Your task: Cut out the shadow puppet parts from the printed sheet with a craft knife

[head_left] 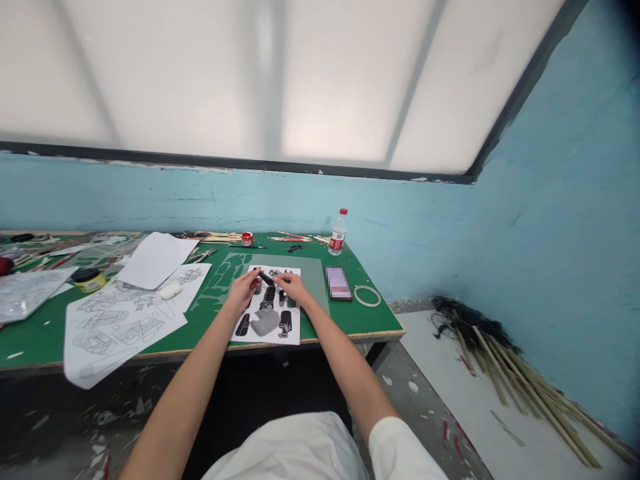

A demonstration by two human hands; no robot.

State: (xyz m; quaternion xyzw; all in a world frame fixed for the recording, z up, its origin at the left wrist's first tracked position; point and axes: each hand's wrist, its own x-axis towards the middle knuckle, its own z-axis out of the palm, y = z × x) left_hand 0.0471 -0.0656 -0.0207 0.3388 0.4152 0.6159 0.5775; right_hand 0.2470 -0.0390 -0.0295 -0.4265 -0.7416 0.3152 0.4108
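Observation:
Between my two hands is a small black cut-out piece (266,277) with pale notches or markings along it. My left hand (243,291) pinches its left end, and the fingers of my right hand (292,287) close on its right end. Beneath them a white sheet (292,335) printed with black and grey shapes lies at the table's front edge. A plain grey shape (265,323) shows on that sheet, just below the piece. My palms hide part of the printing. Under the sheet is a translucent mat or film (316,273).
Line-drawing sheets (107,333) overhang the front edge at left, near a yellow jar (89,283) and pliers (203,255). A red paint pot (247,239), a water bottle (337,235), a phone (339,283) and a ring (367,296) also stand or lie on the green table (367,322).

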